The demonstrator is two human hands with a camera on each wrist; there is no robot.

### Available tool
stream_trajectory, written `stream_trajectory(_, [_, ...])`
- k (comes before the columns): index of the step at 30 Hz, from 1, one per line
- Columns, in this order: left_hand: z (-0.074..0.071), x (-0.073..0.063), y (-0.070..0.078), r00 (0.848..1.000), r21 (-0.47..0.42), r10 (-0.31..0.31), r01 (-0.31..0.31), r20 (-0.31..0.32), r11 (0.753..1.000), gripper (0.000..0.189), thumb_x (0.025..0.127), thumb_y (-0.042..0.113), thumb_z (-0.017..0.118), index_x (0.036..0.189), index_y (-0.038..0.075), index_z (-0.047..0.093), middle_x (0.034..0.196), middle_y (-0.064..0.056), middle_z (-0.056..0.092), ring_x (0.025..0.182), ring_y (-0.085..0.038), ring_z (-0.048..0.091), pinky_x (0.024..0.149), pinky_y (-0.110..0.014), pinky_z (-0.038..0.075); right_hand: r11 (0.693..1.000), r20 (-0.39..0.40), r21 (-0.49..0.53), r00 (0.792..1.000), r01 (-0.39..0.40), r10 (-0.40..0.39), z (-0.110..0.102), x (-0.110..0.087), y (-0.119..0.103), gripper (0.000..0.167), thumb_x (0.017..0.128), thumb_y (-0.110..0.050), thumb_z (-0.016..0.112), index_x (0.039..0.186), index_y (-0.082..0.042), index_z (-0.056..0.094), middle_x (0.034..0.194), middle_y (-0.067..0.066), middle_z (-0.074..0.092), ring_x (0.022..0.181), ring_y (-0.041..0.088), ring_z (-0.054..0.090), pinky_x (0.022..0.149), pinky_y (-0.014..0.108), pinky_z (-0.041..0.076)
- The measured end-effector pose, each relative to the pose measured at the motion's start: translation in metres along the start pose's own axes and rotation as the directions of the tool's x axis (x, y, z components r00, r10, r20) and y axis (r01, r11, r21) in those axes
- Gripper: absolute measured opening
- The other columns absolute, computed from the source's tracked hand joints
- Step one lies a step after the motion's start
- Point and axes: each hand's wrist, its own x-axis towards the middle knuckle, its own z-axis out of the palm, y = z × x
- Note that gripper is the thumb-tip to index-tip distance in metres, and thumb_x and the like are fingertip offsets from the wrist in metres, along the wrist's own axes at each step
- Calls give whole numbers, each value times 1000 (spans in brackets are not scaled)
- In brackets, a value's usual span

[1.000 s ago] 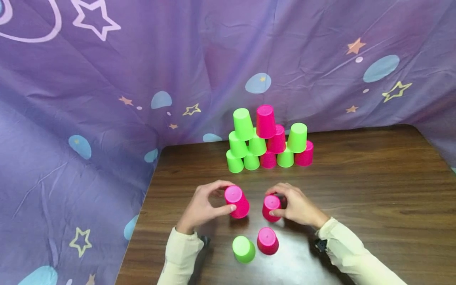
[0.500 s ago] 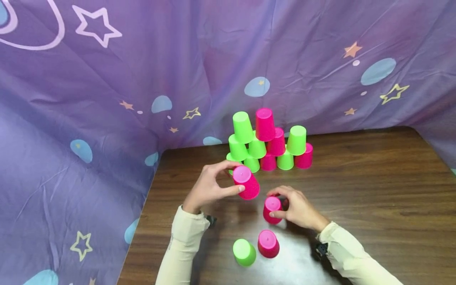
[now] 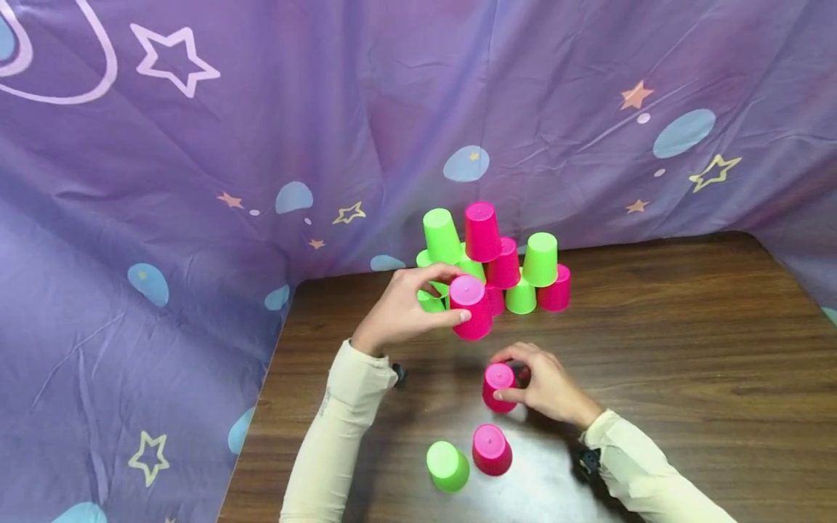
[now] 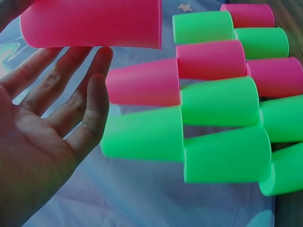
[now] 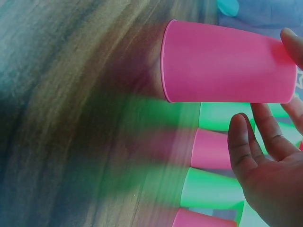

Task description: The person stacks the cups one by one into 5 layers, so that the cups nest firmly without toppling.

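My left hand (image 3: 405, 309) pinches an upside-down pink cup (image 3: 472, 319) between thumb and fingers, raised in front of a cup pyramid. In the left wrist view that pink cup (image 4: 94, 23) crosses the top, beside the stacked cups. My right hand (image 3: 549, 385) grips a second pink cup (image 3: 500, 376), also upside down, low over the table nearer me. The right wrist view shows this pink cup (image 5: 227, 64) with thumb and fingers around its base end. The pyramid's top tier has a green cup (image 3: 442, 236) and a pink cup (image 3: 482, 232); my left hand hides part of the lower rows.
A green cup (image 3: 447, 465) and a pink cup (image 3: 492, 450) stand upside down on the wooden table (image 3: 654, 349) near its front. At the pyramid's right end, a green cup (image 3: 540, 261) sits on the second tier. A purple curtain (image 3: 366, 109) hangs behind the table.
My left hand has lifted its pink cup and carried it forward and right, from beside the right hand's cup to in front of the pyramid. The right hand stays almost still.
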Motion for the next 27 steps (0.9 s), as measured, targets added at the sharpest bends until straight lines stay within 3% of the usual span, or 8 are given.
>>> stream_trajectory(4, [6,16,1,1000,-31,-13,14,12,999,47,80,25,83,123,13,69,112,-1,75,100,-13,67,81,-35,60,1000,-11,-16,1000,8,-9,-1,-2,2,43,68,-19,92,105,-18,72,100,-3,70,87,6,58,70,24,52])
stream_trajectory(12, [12,39,0,1000,-16,-3,3,-4,1000,48,81,25,82,125,15,66,110,0,75,100,-11,68,79,-32,59,999,-17,-49,1000,13,-14,0,-2,4,44,67,-19,92,106,-18,72,105,0,72,94,17,64,74,26,53])
stream_trajectory(23, [8,75,19,996,39,83,-83,13,996,47,79,25,85,121,11,67,105,-2,75,95,-8,67,80,-34,58,999,-18,-45,1000,1,-1,-2,-1,1,45,67,-16,92,107,-16,71,104,1,70,91,15,61,70,28,54])
stream_trajectory(27, [8,90,24,997,37,74,-75,24,996,47,78,27,85,119,12,67,105,-2,75,89,-7,67,76,-32,57,999,-24,-43,1000,7,-8,-2,-1,0,45,66,-17,93,105,-17,70,101,-1,70,90,15,61,72,31,55])
